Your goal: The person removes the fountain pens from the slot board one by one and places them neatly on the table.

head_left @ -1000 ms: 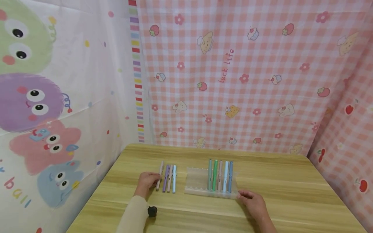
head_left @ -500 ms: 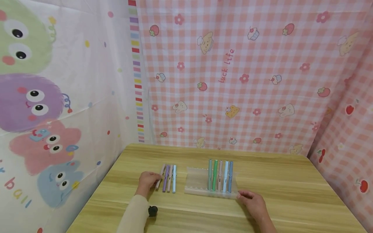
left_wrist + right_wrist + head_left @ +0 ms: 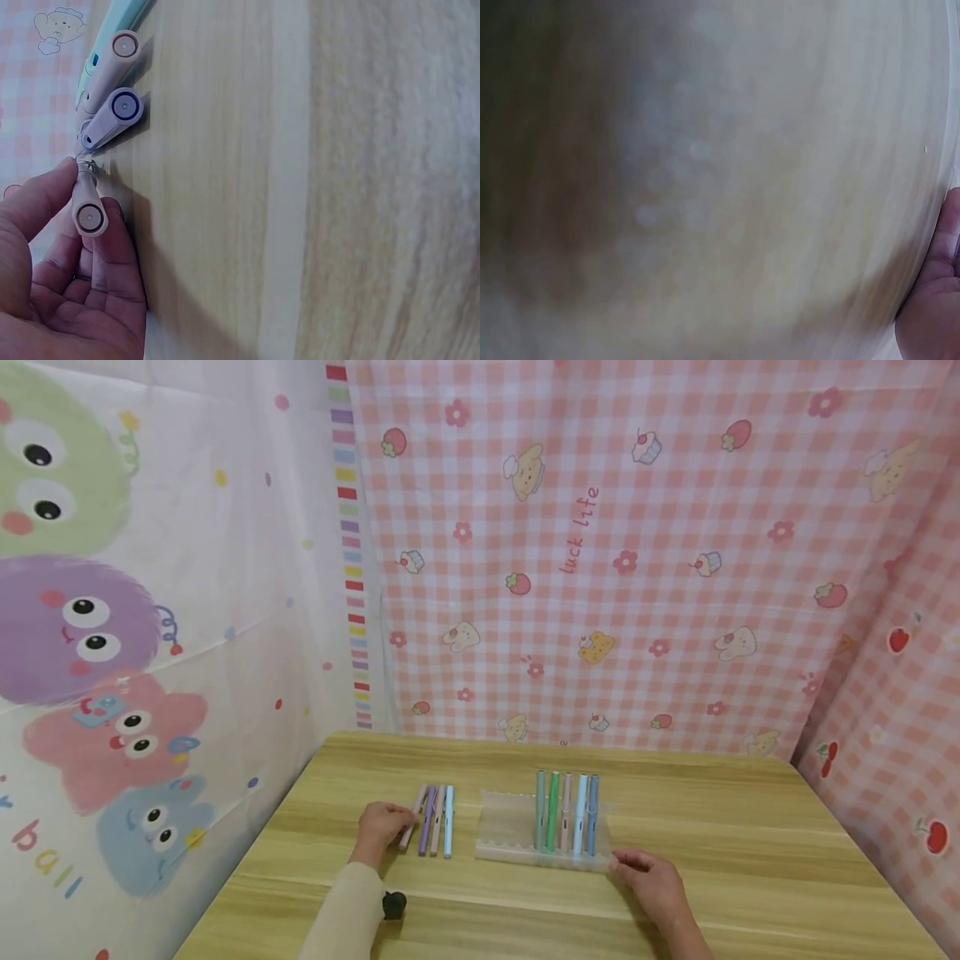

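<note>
In the head view my left hand (image 3: 382, 828) pinches a dusty-pink pen (image 3: 420, 798), the leftmost of a small row on the table. Seen from the left wrist, thumb and fingers are on either side of this pen (image 3: 90, 216), whose round end faces the camera. Right beside it lie a purple pen (image 3: 427, 823), another pinkish pen (image 3: 437, 823) and a light blue pen (image 3: 448, 823). At the right front corner of a clear, notched pen rack (image 3: 502, 823), my right hand (image 3: 654, 883) grips the edge. The right wrist view shows only part of that hand (image 3: 930, 315).
Several pens stand side by side in the rack's right half, among them a green pen (image 3: 553, 814) and a blue pen (image 3: 593, 817). A black round object (image 3: 393, 905) is by the left sleeve. The wooden table (image 3: 525, 914) meets a checked curtain (image 3: 630, 610) behind.
The pen in my left hand has tilted, its far end swinging right toward the purple pen. My right hand and the rack have stayed in place.
</note>
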`<state>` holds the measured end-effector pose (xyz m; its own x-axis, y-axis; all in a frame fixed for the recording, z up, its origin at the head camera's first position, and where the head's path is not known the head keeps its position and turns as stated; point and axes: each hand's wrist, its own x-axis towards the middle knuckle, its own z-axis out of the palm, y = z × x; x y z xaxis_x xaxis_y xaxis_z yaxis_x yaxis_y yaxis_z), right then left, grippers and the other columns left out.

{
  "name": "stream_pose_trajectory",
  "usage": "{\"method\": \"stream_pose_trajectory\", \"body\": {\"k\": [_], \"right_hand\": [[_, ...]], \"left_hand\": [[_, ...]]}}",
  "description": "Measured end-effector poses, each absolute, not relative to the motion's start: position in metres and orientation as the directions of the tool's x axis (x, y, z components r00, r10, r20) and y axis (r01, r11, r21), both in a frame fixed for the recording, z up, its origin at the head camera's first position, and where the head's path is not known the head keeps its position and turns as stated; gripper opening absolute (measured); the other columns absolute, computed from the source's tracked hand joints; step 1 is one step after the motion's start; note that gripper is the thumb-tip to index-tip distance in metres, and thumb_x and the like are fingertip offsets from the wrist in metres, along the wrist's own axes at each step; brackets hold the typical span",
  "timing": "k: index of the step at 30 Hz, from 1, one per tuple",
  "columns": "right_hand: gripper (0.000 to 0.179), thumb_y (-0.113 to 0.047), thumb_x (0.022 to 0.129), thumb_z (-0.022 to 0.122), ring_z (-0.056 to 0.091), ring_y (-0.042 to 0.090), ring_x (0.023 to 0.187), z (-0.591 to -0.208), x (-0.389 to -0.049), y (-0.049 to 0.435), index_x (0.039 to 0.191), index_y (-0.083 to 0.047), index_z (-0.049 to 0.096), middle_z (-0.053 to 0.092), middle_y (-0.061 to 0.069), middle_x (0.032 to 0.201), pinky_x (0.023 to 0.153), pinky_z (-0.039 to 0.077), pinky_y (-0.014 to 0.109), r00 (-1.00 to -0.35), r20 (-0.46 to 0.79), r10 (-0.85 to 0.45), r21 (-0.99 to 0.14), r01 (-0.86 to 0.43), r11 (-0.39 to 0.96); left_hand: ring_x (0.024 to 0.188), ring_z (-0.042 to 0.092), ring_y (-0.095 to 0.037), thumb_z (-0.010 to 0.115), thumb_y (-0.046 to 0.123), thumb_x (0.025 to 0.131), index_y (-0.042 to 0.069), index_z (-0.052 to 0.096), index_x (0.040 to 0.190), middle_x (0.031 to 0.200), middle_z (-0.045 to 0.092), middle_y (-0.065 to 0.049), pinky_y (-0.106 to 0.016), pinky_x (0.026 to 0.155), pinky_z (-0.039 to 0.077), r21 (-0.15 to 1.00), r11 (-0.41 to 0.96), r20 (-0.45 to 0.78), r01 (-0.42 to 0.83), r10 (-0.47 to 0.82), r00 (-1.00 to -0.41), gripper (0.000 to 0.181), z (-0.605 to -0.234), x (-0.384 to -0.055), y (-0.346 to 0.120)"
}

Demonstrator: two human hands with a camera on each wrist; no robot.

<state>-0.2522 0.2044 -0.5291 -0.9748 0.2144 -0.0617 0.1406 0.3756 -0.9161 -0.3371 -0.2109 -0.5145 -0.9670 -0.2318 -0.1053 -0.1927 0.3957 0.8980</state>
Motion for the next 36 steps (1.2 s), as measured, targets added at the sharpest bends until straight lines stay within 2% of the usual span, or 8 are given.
{"method": "stream_pose_trajectory", "body": {"k": [11, 19, 28, 31, 36], "right_hand": [[0.024, -0.015, 0.090, 0.073, 0.060, 0.022, 0.102, -0.530, -0.254, 0.206, 0.106, 0.002, 0.074, 0.072, 0.010, 0.105, 0.082, 0.046, 0.030, -0.975, -0.068, 0.212, -0.915, 0.145, 0.377], [0.024, -0.015, 0.091, 0.073, 0.060, 0.027, 0.106, -0.530, -0.255, 0.206, 0.107, 0.002, 0.073, 0.072, 0.011, 0.107, 0.085, 0.046, 0.032, -0.975, -0.067, 0.212, -0.913, 0.145, 0.381], [0.024, -0.015, 0.092, 0.071, 0.058, 0.033, 0.111, -0.528, -0.255, 0.205, 0.109, 0.002, 0.072, 0.070, 0.014, 0.110, 0.095, 0.044, 0.050, -0.975, -0.080, 0.208, -0.915, 0.155, 0.372], [0.024, -0.015, 0.092, 0.071, 0.058, 0.033, 0.111, -0.528, -0.255, 0.204, 0.109, 0.002, 0.072, 0.070, 0.014, 0.110, 0.096, 0.044, 0.049, -0.975, -0.077, 0.210, -0.915, 0.153, 0.374], [0.025, -0.016, 0.091, 0.072, 0.059, 0.031, 0.109, -0.528, -0.254, 0.205, 0.109, 0.002, 0.073, 0.071, 0.013, 0.109, 0.091, 0.045, 0.040, -0.976, -0.056, 0.211, -0.910, 0.137, 0.391]], "left_hand": [[0.066, 0.061, -0.016, 0.073, 0.002, 0.079, -0.011, 0.071, 0.093, 0.072, 0.067, -0.007, -0.029, 0.058, 0.053, 0.918, 0.351, -0.114, -0.184, -0.211, -0.971, 0.019, -0.516, -0.338, -0.211], [0.066, 0.060, -0.015, 0.072, 0.000, 0.078, -0.011, 0.070, 0.095, 0.074, 0.066, -0.006, -0.028, 0.059, 0.051, 0.923, 0.341, -0.111, -0.179, -0.209, -0.972, 0.020, -0.511, -0.337, -0.208], [0.068, 0.057, -0.016, 0.070, 0.003, 0.084, -0.011, 0.066, 0.105, 0.080, 0.065, -0.008, -0.028, 0.060, 0.050, 0.924, 0.330, -0.132, -0.192, -0.194, -0.972, 0.025, -0.503, -0.342, -0.205], [0.063, 0.053, -0.014, 0.071, 0.005, 0.086, -0.009, 0.066, 0.105, 0.075, 0.061, -0.005, -0.026, 0.056, 0.046, 0.926, 0.333, -0.122, -0.179, -0.185, -0.975, 0.025, -0.499, -0.345, -0.201], [0.059, 0.050, -0.012, 0.069, 0.007, 0.088, -0.008, 0.066, 0.109, 0.073, 0.058, -0.004, -0.024, 0.051, 0.042, 0.937, 0.321, -0.100, -0.142, -0.143, -0.985, 0.025, -0.489, -0.349, -0.192]]}}
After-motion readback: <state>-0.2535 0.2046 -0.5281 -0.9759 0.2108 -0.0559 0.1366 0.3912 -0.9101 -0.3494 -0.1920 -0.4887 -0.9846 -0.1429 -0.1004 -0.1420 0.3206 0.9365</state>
